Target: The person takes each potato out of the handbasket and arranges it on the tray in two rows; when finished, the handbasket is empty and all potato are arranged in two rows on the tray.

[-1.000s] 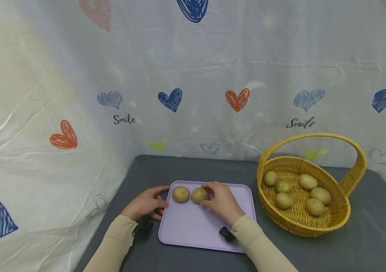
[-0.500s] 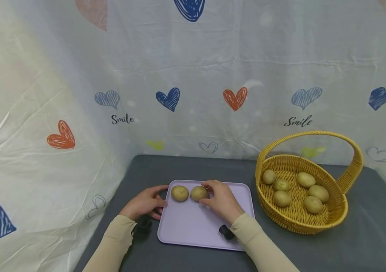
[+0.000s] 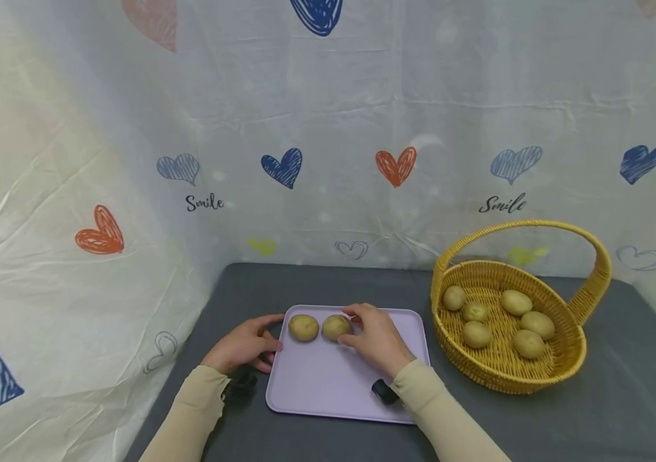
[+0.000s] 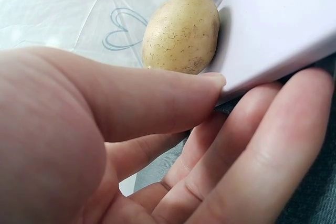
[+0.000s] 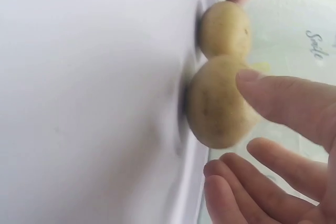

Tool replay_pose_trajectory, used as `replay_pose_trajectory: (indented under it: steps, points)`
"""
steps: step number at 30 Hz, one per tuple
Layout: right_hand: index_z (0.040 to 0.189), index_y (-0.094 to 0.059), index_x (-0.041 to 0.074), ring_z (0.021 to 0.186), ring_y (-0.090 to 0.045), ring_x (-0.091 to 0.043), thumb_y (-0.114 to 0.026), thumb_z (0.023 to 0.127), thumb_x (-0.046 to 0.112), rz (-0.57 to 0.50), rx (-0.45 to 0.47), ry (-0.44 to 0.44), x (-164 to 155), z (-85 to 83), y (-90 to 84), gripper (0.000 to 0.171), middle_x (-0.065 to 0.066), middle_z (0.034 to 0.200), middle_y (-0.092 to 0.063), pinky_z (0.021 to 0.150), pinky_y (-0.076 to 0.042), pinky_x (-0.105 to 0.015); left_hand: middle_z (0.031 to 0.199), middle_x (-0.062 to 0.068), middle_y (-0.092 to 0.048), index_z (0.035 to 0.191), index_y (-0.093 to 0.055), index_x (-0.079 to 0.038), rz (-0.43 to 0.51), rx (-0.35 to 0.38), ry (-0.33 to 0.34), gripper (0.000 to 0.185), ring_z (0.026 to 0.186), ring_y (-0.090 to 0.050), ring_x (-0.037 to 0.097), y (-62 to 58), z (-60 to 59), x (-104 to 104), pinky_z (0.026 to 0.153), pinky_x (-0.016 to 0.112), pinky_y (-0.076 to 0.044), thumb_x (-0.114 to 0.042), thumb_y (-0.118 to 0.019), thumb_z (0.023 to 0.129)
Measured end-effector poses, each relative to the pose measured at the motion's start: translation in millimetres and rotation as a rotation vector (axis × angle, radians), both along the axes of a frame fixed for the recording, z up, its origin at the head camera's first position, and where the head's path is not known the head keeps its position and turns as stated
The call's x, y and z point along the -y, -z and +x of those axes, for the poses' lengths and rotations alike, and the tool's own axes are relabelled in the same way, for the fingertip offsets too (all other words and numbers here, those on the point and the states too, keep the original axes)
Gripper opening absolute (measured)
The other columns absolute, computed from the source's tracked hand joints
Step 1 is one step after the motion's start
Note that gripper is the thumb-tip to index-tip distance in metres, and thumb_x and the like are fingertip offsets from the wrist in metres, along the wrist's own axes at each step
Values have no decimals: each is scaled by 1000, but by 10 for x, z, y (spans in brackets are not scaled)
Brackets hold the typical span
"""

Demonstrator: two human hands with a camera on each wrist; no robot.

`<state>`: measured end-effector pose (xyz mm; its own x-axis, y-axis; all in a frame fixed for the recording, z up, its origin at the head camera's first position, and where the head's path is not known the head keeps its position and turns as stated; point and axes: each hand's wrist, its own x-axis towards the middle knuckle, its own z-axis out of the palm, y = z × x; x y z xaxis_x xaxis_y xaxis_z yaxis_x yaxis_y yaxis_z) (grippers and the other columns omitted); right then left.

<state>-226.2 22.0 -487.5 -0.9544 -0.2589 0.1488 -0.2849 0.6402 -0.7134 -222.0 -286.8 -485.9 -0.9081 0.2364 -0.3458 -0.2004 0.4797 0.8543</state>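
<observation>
Lilac tray [image 3: 328,385]: right hand [image 3: 377,340] loosely touches a potato [image 3: 336,327].

A yellow wicker basket [image 3: 565,366] with a tall arched handle stands on the right part of the dark grey desk [image 3: 622,417]. Six potatoes [image 3: 515,302] lie inside the basket, spread over its bottom. Behind the desk and along its left side hangs a white curtain [image 3: 74,128], wrinkled, printed with blue, orange and grey hearts and the word "Smile" in black letters at two places.
</observation>
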Motion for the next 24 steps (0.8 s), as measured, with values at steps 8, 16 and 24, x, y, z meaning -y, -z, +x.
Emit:
replay_pose_trajectory:
  steps: [8,16,24]
  points:
    - [135,-74,12,116,-74,-28,-92,87,25,-41,0,21,-391,306,-310,53,-8,130,-75,100,-62,-44,94,16,-66,165,-41,-7,-1,11,21,77,73,-69,22,15,-23,-24,66,44,-68,-10,-77,97]
    - [131,-75,16,106,-75,-16,-91,89,26,98,-166,-26,-1220,713,-686,46,2,124,-76,91,-65,-35,94,15,-66,166,-39,-7,-13,13,18,79,75,-68,22,14,-17,28,67,43,-68,-10,-77,97]
    - [132,-74,13,101,-79,-29,-88,92,23,241,-208,103,-2337,875,-740,43,-9,126,-77,84,-67,-46,96,15,-66,168,-36,-6,-24,24,46,81,79,-69,22,35,-38,-5,67,42,-68,-13,-77,99]
